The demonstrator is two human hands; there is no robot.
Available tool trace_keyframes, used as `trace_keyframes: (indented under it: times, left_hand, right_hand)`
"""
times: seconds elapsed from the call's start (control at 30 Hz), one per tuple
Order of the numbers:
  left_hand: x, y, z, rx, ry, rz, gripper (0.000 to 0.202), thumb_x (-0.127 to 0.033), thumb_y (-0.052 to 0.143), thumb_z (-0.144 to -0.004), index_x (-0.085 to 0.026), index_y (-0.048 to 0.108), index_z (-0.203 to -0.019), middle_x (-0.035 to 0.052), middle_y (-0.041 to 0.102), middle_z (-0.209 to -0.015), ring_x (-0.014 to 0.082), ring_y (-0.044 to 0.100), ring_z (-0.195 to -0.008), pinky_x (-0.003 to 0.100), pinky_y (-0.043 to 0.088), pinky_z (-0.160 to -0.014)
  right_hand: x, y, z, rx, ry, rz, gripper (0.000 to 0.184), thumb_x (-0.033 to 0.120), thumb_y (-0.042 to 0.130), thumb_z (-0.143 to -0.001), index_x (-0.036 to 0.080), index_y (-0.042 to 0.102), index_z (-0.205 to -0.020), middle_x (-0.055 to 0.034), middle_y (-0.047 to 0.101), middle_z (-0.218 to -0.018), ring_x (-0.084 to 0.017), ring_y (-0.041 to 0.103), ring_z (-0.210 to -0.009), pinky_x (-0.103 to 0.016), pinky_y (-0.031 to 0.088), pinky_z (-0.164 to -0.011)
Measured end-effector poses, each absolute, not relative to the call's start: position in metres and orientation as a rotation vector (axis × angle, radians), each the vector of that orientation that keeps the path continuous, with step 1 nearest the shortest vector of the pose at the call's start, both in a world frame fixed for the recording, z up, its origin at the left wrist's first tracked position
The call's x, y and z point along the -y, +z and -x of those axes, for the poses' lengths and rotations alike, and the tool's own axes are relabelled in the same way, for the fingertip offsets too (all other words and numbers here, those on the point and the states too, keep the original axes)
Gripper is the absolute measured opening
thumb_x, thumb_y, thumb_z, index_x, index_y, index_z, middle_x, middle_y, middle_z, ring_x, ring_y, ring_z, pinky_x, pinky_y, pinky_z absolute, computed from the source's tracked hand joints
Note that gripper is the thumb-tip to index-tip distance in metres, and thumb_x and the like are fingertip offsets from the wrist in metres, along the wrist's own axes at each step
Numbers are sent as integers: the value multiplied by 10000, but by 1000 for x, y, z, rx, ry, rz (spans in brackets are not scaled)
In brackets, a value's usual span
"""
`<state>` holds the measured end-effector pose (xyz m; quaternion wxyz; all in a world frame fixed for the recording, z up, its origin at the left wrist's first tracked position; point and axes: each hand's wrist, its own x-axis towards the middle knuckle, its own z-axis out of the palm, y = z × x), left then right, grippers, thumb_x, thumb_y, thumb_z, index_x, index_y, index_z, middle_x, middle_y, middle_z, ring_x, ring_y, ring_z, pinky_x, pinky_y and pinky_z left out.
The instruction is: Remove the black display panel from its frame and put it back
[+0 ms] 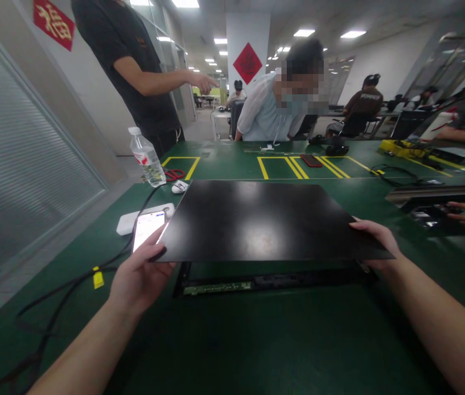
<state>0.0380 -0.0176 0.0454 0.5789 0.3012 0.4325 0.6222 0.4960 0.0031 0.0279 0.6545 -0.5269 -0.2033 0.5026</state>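
In an office (248, 27), over a green, yellow-taped tabletop (232, 345), one black panel (261, 222) is centred, one dark frame (306, 280) beneath toward six o'clock. The left hand (137, 280) clamps the panel at eight, the right hand (380, 247) at four; one bottle (147, 157) stands at ten, one red phone (311, 161) at two.

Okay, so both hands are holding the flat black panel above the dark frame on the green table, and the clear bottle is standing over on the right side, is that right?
Not quite: the clear bottle stands on the left side, beyond the left hand, as the head view shows. Both hands do hold the flat black panel above the dark frame.
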Motion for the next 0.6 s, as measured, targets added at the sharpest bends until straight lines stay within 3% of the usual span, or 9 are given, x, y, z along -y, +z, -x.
trace_keyframes:
  times: [0.13, 0.23, 0.43, 0.6]
  left_hand:
    - [18, 43, -37, -994, 1437, -836, 443, -202, 819, -728, -229, 882, -1165, 48, 904, -1163, 280, 838, -1031, 284, 697, -780]
    - [21, 42, -37, -976, 1412, -897, 513, -241, 827, -731, -242, 886, -1241, 46, 896, -1253, 335, 806, -1212, 320, 693, -840]
    - [24, 44, -39, -951, 1427, -940, 547, -263, 846, -719, -254, 895, -1264, 38, 893, -1272, 365, 767, -1308, 343, 674, -915]
    - [21, 41, -37, -993, 1439, -916, 526, -259, 829, -733, -263, 895, -1255, 28, 885, -1293, 355, 758, -1305, 320, 670, -858]
  right_hand:
    - [-9, 16, -503, 597, 1339, 1326, 349, 90, 693, -689, 205, 768, -1010, -20, 810, -834, -238, 791, -698, -350, 667, -642]
    - [-8, 5, -517, 687, 1304, 1376, 305, 92, 750, -667, 189, 769, -956, -72, 829, -869, -235, 807, -738, -302, 661, -643]
    - [3, -2, -530, 763, 1152, 1461, 391, 199, 774, -712, 249, 796, -1100, -107, 856, -982, -242, 816, -850, -303, 660, -687]
    - [5, 0, -514, 709, 976, 1473, 496, 279, 759, -672, 270, 736, -1168, -97, 861, -975, -263, 817, -900, -341, 640, -747]
